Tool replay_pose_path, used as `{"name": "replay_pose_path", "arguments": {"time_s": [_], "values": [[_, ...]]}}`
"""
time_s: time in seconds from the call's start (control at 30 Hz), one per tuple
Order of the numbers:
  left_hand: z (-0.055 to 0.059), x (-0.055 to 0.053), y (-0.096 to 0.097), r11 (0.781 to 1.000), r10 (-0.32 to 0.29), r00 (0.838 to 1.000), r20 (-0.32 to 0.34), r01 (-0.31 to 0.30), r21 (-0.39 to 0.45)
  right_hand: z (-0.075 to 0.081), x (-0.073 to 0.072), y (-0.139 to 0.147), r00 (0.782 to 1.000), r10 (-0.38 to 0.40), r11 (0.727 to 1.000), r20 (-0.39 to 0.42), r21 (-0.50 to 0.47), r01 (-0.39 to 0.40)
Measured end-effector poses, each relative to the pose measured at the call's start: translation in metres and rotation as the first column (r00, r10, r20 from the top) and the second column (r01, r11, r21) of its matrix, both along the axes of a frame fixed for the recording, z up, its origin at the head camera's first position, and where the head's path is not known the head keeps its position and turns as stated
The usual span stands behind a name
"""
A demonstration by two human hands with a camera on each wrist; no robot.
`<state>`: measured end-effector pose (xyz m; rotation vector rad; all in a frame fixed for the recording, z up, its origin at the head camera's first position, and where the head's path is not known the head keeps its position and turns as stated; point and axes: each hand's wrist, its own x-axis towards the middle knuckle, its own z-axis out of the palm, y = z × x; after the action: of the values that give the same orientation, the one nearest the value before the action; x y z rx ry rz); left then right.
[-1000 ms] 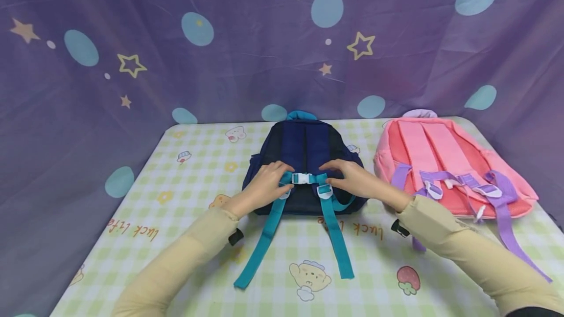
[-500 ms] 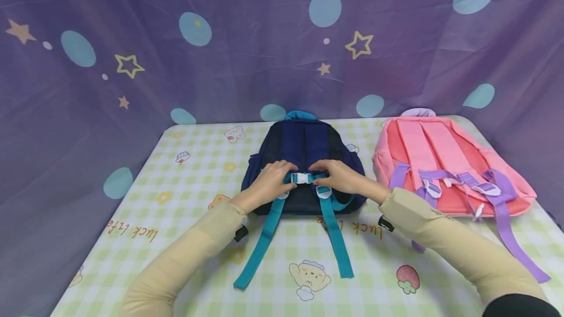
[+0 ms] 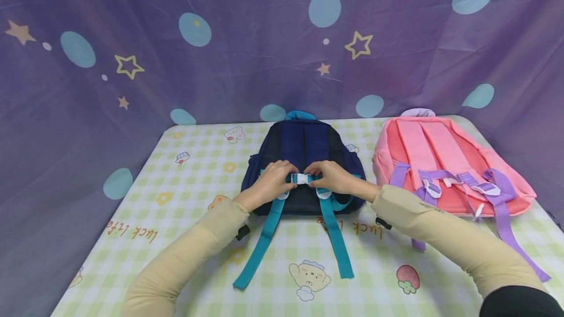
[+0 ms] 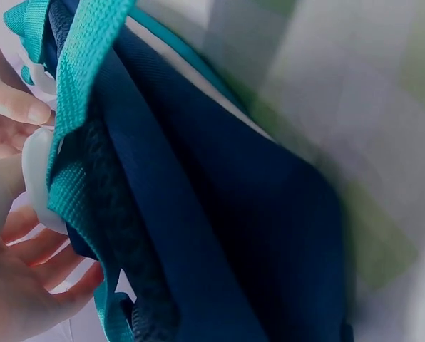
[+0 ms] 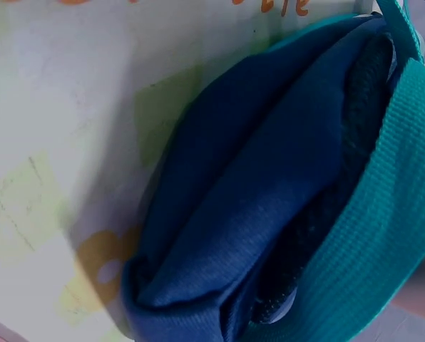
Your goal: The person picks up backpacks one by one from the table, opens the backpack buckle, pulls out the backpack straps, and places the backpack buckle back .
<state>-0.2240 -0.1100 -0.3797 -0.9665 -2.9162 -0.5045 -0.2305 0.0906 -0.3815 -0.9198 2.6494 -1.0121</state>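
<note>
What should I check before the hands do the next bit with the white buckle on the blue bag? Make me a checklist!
1. Left hand in place: ok, it is at the left end of the white buckle.
2. Right hand in place: ok, it is at the right end.
3. Buckle fully clicked: cannot tell. The halves look together, but the catch is too small to see.
4. Navy backpack strap side up: ok.
5. Loose teal straps tucked away: not ok, they trail across the tablecloth.
6. Pink backpack out of the way: ok, it lies apart, to the right.
</note>
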Motion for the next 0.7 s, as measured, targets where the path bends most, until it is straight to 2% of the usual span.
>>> {"name": "replay_pose_path", "arguments": {"time_s": [0.27,0.7], "values": [[-0.0003,-0.0006,0.0005,1.0,-0.014,1.0,-0.015,0.014,0.009,-0.0007,-0.0006,-0.0025,1.0,-0.016,1.0,-0.005,0.008,0.016],[-0.0018,0.0003,-0.0042,0.989,-0.036,0.997,-0.062,0.044,0.139,0.0032,0.0017,-0.0075,0.995,-0.076,0.997,-0.057,-0.034,0.074]]}}
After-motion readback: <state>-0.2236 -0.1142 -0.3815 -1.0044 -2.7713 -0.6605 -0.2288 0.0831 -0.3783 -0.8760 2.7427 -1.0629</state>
